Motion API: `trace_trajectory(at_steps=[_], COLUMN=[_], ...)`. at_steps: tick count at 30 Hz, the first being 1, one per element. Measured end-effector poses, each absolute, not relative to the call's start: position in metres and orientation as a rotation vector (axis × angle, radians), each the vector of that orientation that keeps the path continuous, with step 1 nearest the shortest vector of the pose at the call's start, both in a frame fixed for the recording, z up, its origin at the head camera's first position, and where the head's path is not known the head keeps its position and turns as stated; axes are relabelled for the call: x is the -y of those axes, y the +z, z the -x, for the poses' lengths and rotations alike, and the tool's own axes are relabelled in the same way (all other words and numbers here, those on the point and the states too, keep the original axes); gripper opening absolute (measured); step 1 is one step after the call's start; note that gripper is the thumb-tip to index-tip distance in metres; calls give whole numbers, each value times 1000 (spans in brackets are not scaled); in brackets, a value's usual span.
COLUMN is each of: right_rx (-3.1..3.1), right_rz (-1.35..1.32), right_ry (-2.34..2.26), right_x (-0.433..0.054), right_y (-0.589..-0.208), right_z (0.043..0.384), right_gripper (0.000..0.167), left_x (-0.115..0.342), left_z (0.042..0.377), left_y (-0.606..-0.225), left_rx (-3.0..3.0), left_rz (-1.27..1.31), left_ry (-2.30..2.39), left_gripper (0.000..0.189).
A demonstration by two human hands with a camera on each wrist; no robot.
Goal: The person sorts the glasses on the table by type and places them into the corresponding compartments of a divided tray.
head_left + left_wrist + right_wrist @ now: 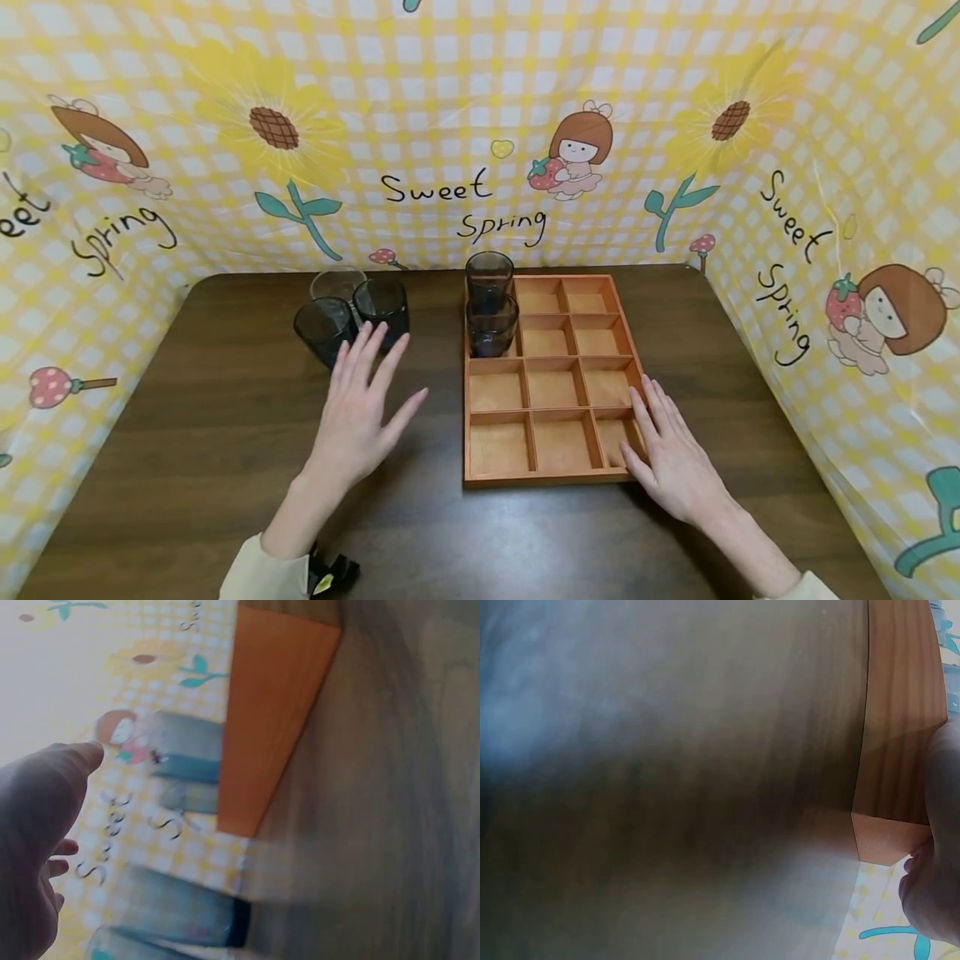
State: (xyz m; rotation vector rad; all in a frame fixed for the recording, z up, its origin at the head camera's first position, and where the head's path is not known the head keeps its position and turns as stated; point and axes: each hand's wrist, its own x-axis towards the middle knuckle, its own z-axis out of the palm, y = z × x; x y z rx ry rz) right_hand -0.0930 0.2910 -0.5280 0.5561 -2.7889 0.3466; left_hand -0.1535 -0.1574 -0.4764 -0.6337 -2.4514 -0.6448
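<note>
Holding left hand (354,425) in the air just beside left dark glass (322,321) and right dark glass (387,300), with fingers straight and fanned wide; gripping nothing. Overlapping both glasses with the fingertips in head view; not showing clearly whether touching or just short of contact. Pointing left thumb into the gap between this cluster and divided wooden tray (540,481). Seeing a paler glass (335,282) just behind the dark pair, partly hidden by it. Counting three glasses here, all on dark wooden table (187,433), well apart from the tray.

Resting right hand (678,467) on the tray's right rim, near the front corner, with fingers fairly straight and loosely apart; holding no glass.

Noting twelve compartments, three across by four deep. Locating two more glasses inside, both in the left column: far glass (489,271) in the back compartment, near glass (492,321) in the next one forward, overlapping in head view.

Facing yellow-checked cloth (442,92), printed "Sweet Spring", beyond the table. Wearing pale sleeves (262,571).
</note>
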Motion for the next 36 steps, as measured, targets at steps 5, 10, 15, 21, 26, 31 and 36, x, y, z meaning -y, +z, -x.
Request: trace_trajectory(at_steps=[5,10,15,21,26,31,36], right_rx=[2776,2772,2787,2780,2779,2784,2781], right_rz=[-565,-567,-552,-565,-565,-562,-561], right_ry=[354,365,381,375,382,378,379], right_x=[-291,-291,-289,-288,-288,-288,-288], right_y=[-529,-530,-530,-530,-529,-529,-530], right_z=[92,90,88,90,90,90,89], right_gripper=[82,80,79,80,81,81,81], left_x=[177,190,200,219,234,236,234], left_z=[147,148,150,154,160,168,180], left_y=[-473,-482,-488,-491,-496,-508,-518], left_rx=[2381,2395,2399,2487,2603,2663,2663], left_rz=[555,477,385,200,40,-63,-140], left_ry=[-675,-662,-638,-597,-629,-764,-942], left_gripper=[73,70,75,96,106,111,113])
